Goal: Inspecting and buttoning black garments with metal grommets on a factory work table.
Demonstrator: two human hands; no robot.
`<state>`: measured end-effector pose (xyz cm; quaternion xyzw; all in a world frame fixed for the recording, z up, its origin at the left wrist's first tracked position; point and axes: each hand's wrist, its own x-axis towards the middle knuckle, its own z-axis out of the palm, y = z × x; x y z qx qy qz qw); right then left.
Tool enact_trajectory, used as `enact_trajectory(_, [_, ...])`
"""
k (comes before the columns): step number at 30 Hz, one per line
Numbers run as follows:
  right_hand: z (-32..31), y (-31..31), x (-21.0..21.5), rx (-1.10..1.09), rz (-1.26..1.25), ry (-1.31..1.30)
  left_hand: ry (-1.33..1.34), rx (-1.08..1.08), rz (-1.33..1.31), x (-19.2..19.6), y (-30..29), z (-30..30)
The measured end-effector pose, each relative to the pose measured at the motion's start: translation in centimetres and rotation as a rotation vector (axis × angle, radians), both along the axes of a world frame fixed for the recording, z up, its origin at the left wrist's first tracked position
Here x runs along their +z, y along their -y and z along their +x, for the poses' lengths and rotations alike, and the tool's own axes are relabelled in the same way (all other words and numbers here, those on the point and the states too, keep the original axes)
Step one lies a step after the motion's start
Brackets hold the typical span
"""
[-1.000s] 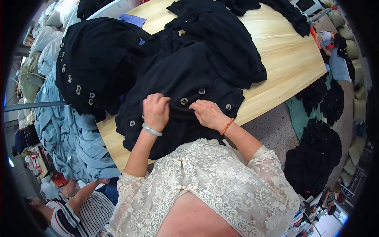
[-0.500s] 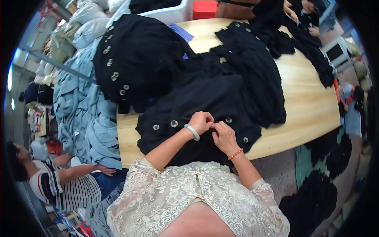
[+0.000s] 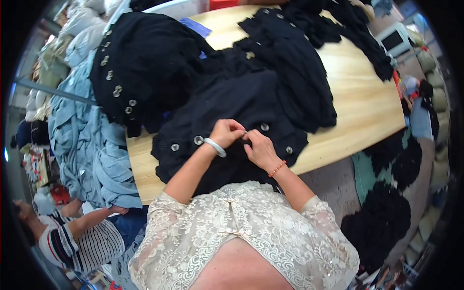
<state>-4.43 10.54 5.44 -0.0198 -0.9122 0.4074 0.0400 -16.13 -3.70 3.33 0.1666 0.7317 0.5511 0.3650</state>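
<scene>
A: Report the work surface and surroundings, largest items first.

B: A pale wooden table (image 3: 357,106) with a rounded edge fills the upper view. A heap of light blue fabric (image 3: 82,140) hangs off its left side. A pile of black knitted garments with round metal buttons (image 3: 145,67) sits at upper left; more black garments (image 3: 309,53) stretch across the top toward the right. Dark bundles (image 3: 386,217) lie on the floor at lower right. A person in a striped shirt (image 3: 77,241) sits at lower left.

A: Any packages or labels?

B: A flat blue rectangular piece (image 3: 195,26) lies near the table's far edge, partly under the pile. A white box-shaped item (image 3: 394,41) stands at upper right; details unreadable.

A: Location of the worked item?

B: The black knitted cardigan with silver buttons (image 3: 232,101) lies flat at the near table edge, directly before the person.

A: Hand states?

B: The left hand (image 3: 226,133), white bangle at the wrist, is closed, fingertips pinching the cardigan's front edge. The right hand (image 3: 261,150), orange bead bracelet at the wrist, pinches the same spot; fingertips meet.
</scene>
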Motion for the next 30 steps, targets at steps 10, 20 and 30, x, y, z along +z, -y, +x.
enact_trajectory(10, [0.6, 0.6, 0.0, -0.177, 0.013, -0.143, 0.238, 0.04, 0.06, 0.4, 0.1, -0.5])
enact_trajectory(20, [0.0, -1.0, -0.7, -0.085, 0.004, -0.082, -0.017, -0.274, 0.085, 2.4, 1.5, 0.1])
enact_trajectory(30, [-0.3, -1.9, -0.7, 0.007, -0.121, 0.074, -0.435, -0.14, -0.136, 2.6, 0.8, 1.6])
